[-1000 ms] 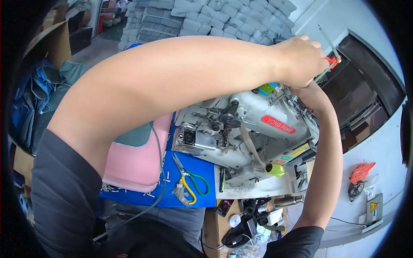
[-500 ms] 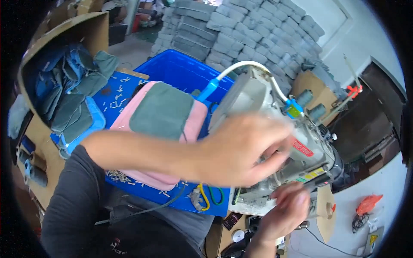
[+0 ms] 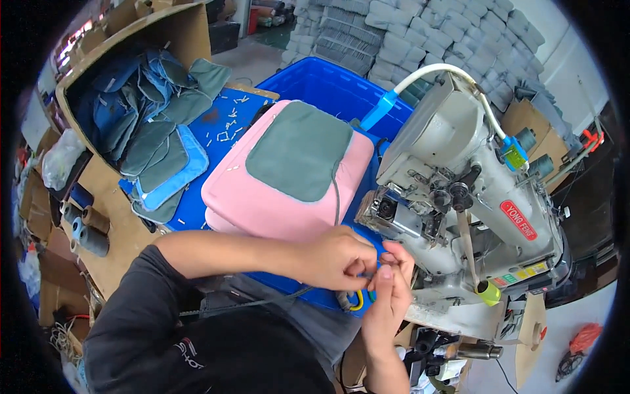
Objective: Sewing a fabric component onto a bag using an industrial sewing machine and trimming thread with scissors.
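My left hand (image 3: 340, 258) and my right hand (image 3: 388, 289) meet fingertip to fingertip in front of the sewing machine (image 3: 453, 131). Both are closed in a pinch; whatever sits between the fingers is too small to make out. Just beyond my left forearm lie pink padded pieces (image 3: 230, 190), stacked, the top one with a grey-green fabric panel (image 3: 298, 151) on it. A thin grey cord (image 3: 336, 190) runs down over its right side. A grey strip (image 3: 262, 303) crosses my lap. Yellow and green loop handles (image 3: 356, 301) show partly below my hands.
The blue tabletop (image 3: 220, 118) bears scattered white scraps. At the left, an open cardboard box (image 3: 138, 36) holds blue and grey fabric pieces. Thread spools (image 3: 94, 240) stand beside it. Behind the table are a blue bin (image 3: 321, 75) and stacked grey bundles (image 3: 420, 39).
My left hand has come back from in front of the sewing machine to meet my right hand. The whole view has shifted, showing more of the machine.
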A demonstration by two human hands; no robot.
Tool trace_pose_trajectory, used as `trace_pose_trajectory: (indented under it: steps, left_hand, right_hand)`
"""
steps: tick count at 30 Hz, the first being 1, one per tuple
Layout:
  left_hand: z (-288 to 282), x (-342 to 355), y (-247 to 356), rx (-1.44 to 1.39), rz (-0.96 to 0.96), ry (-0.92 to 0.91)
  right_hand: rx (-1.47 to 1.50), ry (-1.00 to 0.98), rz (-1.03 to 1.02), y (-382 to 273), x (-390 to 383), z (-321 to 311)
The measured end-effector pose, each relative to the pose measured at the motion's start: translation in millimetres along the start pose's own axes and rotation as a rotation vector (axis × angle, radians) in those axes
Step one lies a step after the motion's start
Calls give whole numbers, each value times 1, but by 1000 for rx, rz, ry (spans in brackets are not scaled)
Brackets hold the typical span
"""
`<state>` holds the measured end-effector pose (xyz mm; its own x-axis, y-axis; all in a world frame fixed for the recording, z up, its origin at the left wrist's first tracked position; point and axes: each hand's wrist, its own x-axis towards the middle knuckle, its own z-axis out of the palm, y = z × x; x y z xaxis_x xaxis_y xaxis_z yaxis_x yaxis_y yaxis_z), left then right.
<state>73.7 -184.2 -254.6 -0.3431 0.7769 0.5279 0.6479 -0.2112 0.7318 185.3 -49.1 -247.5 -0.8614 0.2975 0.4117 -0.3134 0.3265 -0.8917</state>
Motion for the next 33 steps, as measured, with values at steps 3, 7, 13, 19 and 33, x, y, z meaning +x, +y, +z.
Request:
trace_pose_trajectory:
  steps: [3, 7, 13, 19, 33]
  left_hand:
    - [-12, 11, -10, 582, 245, 44]
    - [-14, 44, -44, 1174, 393, 208]
    - [-16, 55, -48, 991, 4, 8]
    - [-27, 53, -39, 816, -100, -49]
    - [-14, 26, -43, 718, 76, -101]
  right_hand:
    - [-374, -32, 23, 14, 18, -19]
    - [-750, 15, -168, 23, 72, -31]
    - [-1188, -17, -454, 44, 99, -21]
    - [-1492, -41, -515, 49, 106, -38]
    - [-760, -303, -382, 10, 51, -27]
